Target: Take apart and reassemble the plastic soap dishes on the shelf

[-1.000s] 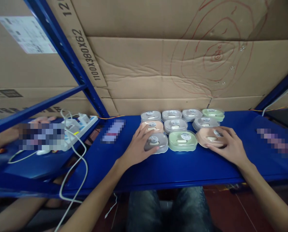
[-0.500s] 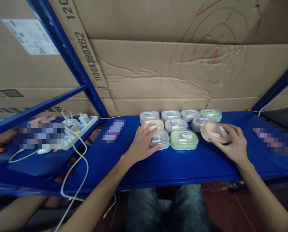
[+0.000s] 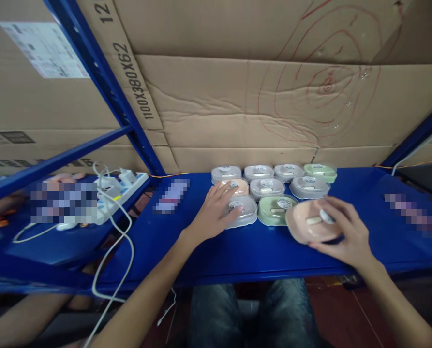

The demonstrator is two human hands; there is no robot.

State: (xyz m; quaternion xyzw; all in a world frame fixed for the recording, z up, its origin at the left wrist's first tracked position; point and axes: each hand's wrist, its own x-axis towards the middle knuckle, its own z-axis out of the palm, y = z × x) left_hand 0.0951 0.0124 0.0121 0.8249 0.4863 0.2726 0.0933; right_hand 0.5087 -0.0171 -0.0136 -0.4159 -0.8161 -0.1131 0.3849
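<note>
Cardboard sheets line the wall behind your blue metal shelf, and blue rack posts slant across the left of the head view. On the shelf sit small lidded boxes in rows: 4 at the back, with a pale green one at the right end, then a peach one and 2 grey ones in the middle row, and a grey box beside a green box at the front.

Your left hand lies flat and spread on the front grey box, fingers reaching over its lid, nothing gripped.

Your right hand curls around a peach box, thumb and fingers closed on its right edge; you hold it tilted, just off the shelf, near the front edge and overlapping the green box's right side.

Left of you, a white power strip with looping white cables rests on the neighbouring shelf. Another person's arm shows at the bottom left corner.
</note>
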